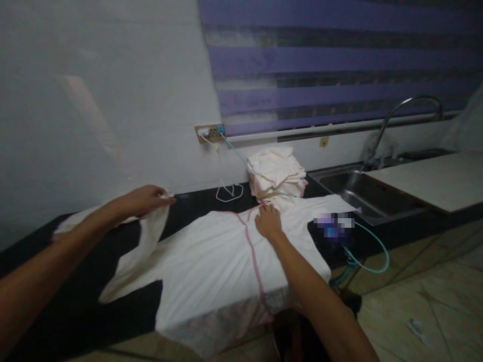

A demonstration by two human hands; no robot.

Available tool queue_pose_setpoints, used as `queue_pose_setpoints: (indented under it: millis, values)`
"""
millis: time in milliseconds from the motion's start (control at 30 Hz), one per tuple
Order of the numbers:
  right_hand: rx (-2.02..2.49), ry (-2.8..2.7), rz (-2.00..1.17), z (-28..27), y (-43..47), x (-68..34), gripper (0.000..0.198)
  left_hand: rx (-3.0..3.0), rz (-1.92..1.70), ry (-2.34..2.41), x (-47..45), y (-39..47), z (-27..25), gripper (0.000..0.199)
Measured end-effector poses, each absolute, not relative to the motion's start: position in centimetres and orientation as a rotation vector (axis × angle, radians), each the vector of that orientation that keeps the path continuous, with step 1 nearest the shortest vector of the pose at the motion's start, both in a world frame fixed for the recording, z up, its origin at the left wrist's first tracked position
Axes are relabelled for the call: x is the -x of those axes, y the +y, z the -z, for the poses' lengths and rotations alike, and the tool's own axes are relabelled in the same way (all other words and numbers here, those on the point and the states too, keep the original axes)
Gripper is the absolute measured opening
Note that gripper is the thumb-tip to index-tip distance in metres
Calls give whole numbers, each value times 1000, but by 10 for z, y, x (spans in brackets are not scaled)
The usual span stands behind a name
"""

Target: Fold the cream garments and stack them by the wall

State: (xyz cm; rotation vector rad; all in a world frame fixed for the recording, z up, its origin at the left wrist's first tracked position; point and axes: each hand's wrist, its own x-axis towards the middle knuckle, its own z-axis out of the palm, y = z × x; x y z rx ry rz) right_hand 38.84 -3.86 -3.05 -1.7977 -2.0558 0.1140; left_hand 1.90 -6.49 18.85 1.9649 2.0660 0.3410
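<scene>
2 hands on soft cream garment point(211, 251): left hand point(145, 199) grip pinching sleeve, right hand point(267, 221) flat, grip open.

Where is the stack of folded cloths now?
The stack of folded cloths sits on the black counter against the wall, just beyond the right hand, left of the sink.

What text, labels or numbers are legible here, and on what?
None legible.
The object lying at the white garment's right edge is blurred out; any label on it is unreadable.
The wall socket and the folded stack show no readable print.
</scene>
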Motion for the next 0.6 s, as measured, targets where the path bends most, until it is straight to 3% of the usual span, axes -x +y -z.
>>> queue_pose_setpoints:
  millis: [300,600]
  values:
    - [1742,-2033,-135,34,-36,-390,55,-1759,-731,1435,-187,-23,-156,37]
    - [1307,-1531,-353,29,-18,-394,41,-1633,-662,1216,-249,2,-105,54]
